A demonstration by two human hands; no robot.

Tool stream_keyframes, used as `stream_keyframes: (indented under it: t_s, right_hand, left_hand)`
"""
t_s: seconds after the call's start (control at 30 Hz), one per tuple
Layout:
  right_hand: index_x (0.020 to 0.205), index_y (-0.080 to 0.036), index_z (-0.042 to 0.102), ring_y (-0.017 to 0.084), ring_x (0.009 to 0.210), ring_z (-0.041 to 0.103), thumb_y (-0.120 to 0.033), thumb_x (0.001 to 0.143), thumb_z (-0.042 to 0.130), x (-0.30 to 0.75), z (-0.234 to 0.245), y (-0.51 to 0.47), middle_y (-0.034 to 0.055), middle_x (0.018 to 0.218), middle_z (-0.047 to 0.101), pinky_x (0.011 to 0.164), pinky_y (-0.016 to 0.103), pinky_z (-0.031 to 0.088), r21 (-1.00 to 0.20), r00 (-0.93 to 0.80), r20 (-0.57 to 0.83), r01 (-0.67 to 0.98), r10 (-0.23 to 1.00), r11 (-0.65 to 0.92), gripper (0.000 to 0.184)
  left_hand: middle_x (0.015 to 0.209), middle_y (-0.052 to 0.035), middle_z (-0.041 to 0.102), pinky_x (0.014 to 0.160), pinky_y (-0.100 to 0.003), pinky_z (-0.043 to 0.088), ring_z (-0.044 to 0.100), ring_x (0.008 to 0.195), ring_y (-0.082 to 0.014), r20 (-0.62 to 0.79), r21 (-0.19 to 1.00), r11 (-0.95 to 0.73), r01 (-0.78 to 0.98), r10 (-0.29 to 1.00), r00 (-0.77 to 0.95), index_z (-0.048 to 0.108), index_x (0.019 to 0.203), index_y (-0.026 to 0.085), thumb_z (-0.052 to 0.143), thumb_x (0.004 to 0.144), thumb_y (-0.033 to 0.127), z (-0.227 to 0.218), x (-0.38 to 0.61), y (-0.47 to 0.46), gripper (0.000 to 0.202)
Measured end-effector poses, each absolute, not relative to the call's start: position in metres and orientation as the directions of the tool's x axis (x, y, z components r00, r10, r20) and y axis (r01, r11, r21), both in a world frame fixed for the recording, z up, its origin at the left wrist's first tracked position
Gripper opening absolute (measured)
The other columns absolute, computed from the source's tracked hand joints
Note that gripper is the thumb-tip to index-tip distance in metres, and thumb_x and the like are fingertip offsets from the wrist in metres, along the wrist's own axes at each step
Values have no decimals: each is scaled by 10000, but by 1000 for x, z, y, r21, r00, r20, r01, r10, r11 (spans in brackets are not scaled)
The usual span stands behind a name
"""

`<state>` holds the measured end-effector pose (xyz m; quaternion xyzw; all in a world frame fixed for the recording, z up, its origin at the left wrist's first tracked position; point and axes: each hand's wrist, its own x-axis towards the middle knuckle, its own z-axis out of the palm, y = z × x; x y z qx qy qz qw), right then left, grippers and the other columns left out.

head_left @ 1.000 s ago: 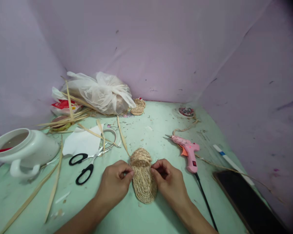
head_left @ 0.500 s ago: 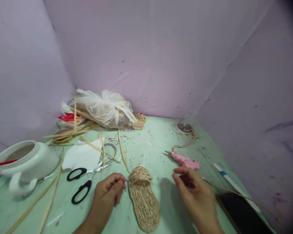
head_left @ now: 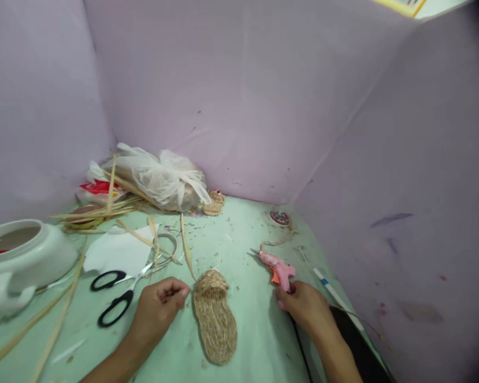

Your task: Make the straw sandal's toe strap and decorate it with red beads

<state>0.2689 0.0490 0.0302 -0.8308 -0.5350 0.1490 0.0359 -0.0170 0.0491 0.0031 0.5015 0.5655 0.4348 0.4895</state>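
Note:
A small slipper of coiled, braided natural fibre (head_left: 215,322) lies flat on the green tabletop between my hands, its toe strap at the far end. Just left of it, not touching, is my left hand (head_left: 162,303). Its fingers are curled with the thumb against the index finger; whatever they may hold is hidden. My right hand (head_left: 301,306) has its fingers closed around the handle end of a pink glue gun (head_left: 277,264) with an orange trigger. The gun's metal nozzle points left and away from me, and a dark cord trails from beneath my hand.
Black-handled scissors (head_left: 120,298) and a roll of tape (head_left: 170,247) lie left, beside white paper (head_left: 114,250). A white pot (head_left: 54,258) stands far left. At the back are a plastic bag (head_left: 159,178), a smaller slipper (head_left: 213,204) and a dish of beads (head_left: 279,217). A dark phone (head_left: 357,340) lies right.
My right hand has come down onto the glue gun's handle and closed on it. My left hand stays curled beside the slipper. The whole view has shifted to the right.

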Motion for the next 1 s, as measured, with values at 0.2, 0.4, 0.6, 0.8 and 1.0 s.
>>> stream_keyframes:
  t_s: [0.2,0.4,0.6,0.8,1.0]
  right_hand:
    - [740,-153,641,285,726,636,-432,803,353,277,34,72,154,730,687,543,303,377,-126,436,-82,887,896,-444,406]
    - [922,-160,653,332,814,629,-525,772,388,263,49,80,173,932,672,577,364,421,-99,403,-21,910,915,-403,475]
    - [911,-163,642,234,804,624,-489,705,562,202,44,61,107,896,680,648,320,495,-740,88,-53,666,995,-98,394]
    - [1061,-142,571,176,636,596,-326,646,656,179,17,46,43,795,650,593,298,478,-771,-78,-276,613,958,-173,463]
    - [956,-156,585,140,560,519,-211,586,650,167,5,42,-23,637,561,541,259,408,-834,38,-298,476,954,-280,379]
  left_hand:
    - [458,37,469,387,-192,256,339,406,-71,-118,992,119,35,993,-23,576,575,143,591,626,318,9,-15,46,183]
    - [458,54,393,422,-207,258,326,432,-81,-144,990,144,-4,989,-13,517,551,163,537,667,281,11,-15,43,167]
    - [505,62,230,422,-222,188,230,470,-94,-135,988,132,78,990,34,311,539,206,401,756,261,10,-15,40,241]
    - [500,63,213,457,-230,222,259,476,-96,-98,970,85,229,994,49,222,519,210,385,828,350,3,-12,43,376]
    - [568,32,539,477,-231,334,463,459,-124,-217,919,217,328,975,-39,585,833,185,554,695,240,2,-7,38,152]
